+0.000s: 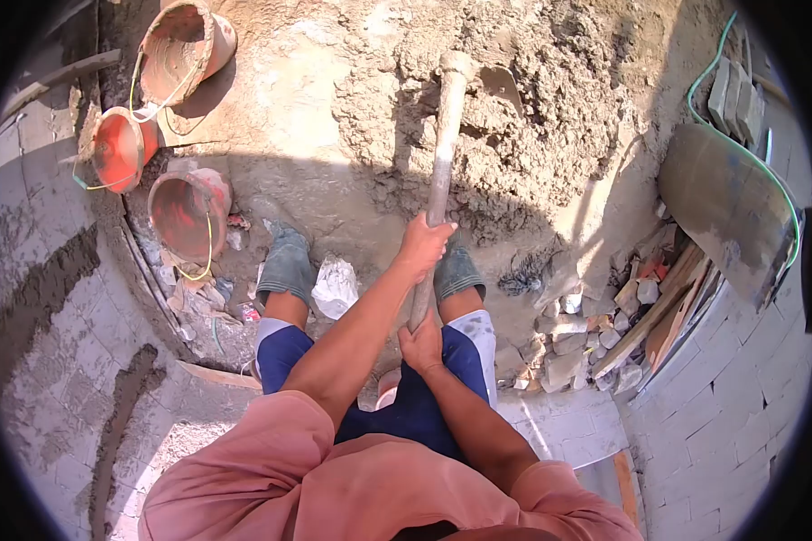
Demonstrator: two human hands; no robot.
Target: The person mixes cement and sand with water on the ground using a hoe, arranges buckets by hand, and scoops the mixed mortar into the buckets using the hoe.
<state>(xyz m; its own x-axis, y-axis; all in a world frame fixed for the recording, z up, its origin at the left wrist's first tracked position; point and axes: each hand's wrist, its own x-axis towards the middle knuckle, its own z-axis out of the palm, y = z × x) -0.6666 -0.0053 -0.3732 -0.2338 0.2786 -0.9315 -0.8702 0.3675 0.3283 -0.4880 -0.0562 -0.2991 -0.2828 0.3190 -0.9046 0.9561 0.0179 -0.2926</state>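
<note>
A hoe (444, 149) with a long, mortar-smeared wooden handle runs from my body up to a pile of wet grey mortar (550, 117). Its blade rests in the pile, partly sunk or coated, so its full outline does not show. My left hand (427, 243) is wrapped round the middle of the handle. Lower down, close to my thigh, my right hand (421, 344) grips the handle's end. Both boots (286, 257) are planted on the muddy ground, just short of the mortar.
Several dirty red buckets (189, 216) with wire handles lie or stand on the left. Rubble (573, 347) and wooden planks (654, 316) are heaped at right. Beside them leans a grey board (726, 203), crossed by a green hose (776, 176). Block walls (722, 397) flank both sides.
</note>
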